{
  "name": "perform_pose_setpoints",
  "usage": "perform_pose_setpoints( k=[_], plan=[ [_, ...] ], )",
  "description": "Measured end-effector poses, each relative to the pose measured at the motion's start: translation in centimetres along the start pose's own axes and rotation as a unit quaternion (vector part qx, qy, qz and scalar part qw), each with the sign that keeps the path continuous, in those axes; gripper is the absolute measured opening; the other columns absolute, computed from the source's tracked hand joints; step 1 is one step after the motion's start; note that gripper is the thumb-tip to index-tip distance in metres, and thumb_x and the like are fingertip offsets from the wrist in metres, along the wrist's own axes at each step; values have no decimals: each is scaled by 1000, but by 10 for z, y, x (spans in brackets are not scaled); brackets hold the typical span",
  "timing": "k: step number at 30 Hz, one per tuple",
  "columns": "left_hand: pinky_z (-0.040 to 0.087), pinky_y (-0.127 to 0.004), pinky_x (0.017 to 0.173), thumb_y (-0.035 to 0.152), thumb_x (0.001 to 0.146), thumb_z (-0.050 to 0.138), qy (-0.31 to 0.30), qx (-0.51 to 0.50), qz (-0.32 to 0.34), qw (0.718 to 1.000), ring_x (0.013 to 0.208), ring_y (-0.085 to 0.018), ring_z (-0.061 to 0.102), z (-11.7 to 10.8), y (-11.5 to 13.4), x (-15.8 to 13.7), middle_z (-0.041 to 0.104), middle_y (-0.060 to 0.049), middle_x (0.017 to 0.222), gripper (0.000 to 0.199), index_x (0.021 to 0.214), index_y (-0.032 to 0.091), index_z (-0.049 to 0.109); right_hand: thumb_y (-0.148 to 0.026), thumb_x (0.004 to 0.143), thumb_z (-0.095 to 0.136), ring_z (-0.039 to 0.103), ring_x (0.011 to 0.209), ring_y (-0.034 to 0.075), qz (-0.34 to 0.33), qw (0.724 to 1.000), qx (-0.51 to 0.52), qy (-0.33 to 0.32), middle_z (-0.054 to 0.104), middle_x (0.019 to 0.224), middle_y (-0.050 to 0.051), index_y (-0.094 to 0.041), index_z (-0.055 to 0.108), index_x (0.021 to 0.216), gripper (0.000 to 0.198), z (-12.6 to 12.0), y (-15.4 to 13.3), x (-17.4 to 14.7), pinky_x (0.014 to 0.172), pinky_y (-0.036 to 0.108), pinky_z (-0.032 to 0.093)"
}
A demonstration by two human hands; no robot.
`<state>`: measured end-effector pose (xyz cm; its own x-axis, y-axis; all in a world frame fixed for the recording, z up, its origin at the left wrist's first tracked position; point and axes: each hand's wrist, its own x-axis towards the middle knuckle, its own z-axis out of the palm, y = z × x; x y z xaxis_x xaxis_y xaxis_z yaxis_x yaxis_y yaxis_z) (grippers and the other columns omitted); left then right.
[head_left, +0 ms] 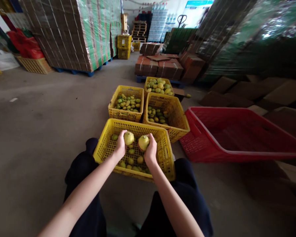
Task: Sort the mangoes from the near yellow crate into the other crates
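My left hand (120, 145) is closed around a yellow-green mango (129, 138), its end turned toward me. A second mango (143, 143) sits in my right hand (151, 150), with the fingers wrapped behind it. Both hands are above the yellow plastic crate (102, 141) between my knees, and the two fruits are a little apart. Several loose mangoes (131, 151) lie on the bottom of this crate, mostly at its near side. My forearms hide part of its near rim.
Beyond stand a yellow crate of mixed mangoes (125, 115), a partly filled crate (182, 126) and a fuller crate (160, 86). A large red basket (194, 141) is at the right. Flat cardboard (160, 65) and wrapped pallet stacks (88, 36) lie farther back.
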<state>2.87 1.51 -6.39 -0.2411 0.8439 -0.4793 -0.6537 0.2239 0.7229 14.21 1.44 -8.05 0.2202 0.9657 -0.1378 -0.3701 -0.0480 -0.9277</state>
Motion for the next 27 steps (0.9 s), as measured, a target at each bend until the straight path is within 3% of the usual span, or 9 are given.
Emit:
perform_pose_setpoints(
  k=[2,5,8,12,18,20,23,27],
  plan=[
    [46,-24,57,31,77,49,-4,-12,50,999,55,-13,56,-1,-7,-2,60,-1,59,22,65,17,60,-53,83,54,47,63,14,-108,992,-63,4,53,64,-2,-21,54,61,39,3,1,-5,63,26,42],
    [45,-25,61,33,77,45,-45,2,107,993,59,-14,54,-6,-12,-5,59,-2,61,30,58,18,61,-47,88,50,50,68,16,-189,973,-104,-89,56,68,-1,-21,58,66,36,5,3,-14,68,29,42],
    [43,-26,66,38,78,44,-130,46,182,974,64,-15,53,-10,-9,-8,58,-3,63,34,57,18,63,-45,91,48,53,69,17,-232,954,-118,-147,59,71,0,-21,62,73,34,2,5,-19,69,30,41],
    [41,-28,71,41,80,45,-221,125,260,932,70,-17,52,-11,-1,-11,59,-3,68,35,61,19,65,-43,93,42,56,70,18,-235,961,-92,-112,63,71,1,-21,63,71,38,1,2,-21,70,31,42],
    [42,-28,73,40,81,47,-217,114,253,936,72,-17,53,-8,-5,-12,60,-3,70,32,63,20,65,-50,89,43,57,70,17,-179,980,-54,-66,64,70,0,-22,63,67,42,4,0,-20,73,31,44],
    [43,-28,74,42,81,51,-189,91,221,953,76,-18,57,-7,-8,-9,62,-3,71,32,63,20,65,-60,85,44,57,69,17,-104,993,-19,-46,64,69,0,-22,63,65,47,5,2,-16,72,30,45],
    [47,-29,74,48,79,54,-130,34,122,983,80,-20,61,-6,-11,-3,65,-4,73,33,65,19,63,-71,76,49,59,65,17,41,999,32,-7,64,66,-1,-22,62,64,52,8,6,-10,64,29,46],
    [50,-29,74,48,82,52,-104,-36,18,994,85,-21,64,-4,-8,4,68,-6,81,33,75,18,65,-65,71,61,63,67,18,144,984,90,49,67,69,-3,-23,63,76,43,11,10,-3,59,28,48]
  ],
)
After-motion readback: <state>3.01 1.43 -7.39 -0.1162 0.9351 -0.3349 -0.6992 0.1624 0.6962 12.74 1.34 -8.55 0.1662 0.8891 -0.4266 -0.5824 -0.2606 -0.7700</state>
